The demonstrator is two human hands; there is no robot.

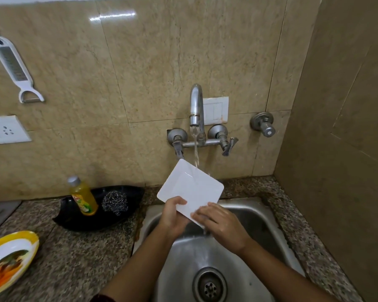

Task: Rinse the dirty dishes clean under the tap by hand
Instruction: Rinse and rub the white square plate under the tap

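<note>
1. I saw the white square plate held over the sink, tilted with its far edge raised toward 12 o'clock, just below the tap.
2. The water struck the plate near its 12 o'clock edge and ran off the near corner into the sink.
3. My left hand gripped the plate's edge at about 7 o'clock, fingers curled round the rim.
4. My right hand lay over the corner at about 5 o'clock, fingers across the face. I could not tell whether it pinched the plate or only pressed on it.
5. I judged the plate stiff and fairly light, and breakable if it was ceramic. Its glossy wet face would be slippery, with a steel basin below to hit.
6. I reckoned the safest hold was on the raised rim at two edges, thumb on top and fingers beneath, never flat on the wet middle.
7. At 8 o'clock from the sink, on the counter, a yellow-rimmed plate carried food residue. I expected it to be greasy, so it would want a firm rim grip too.
</note>
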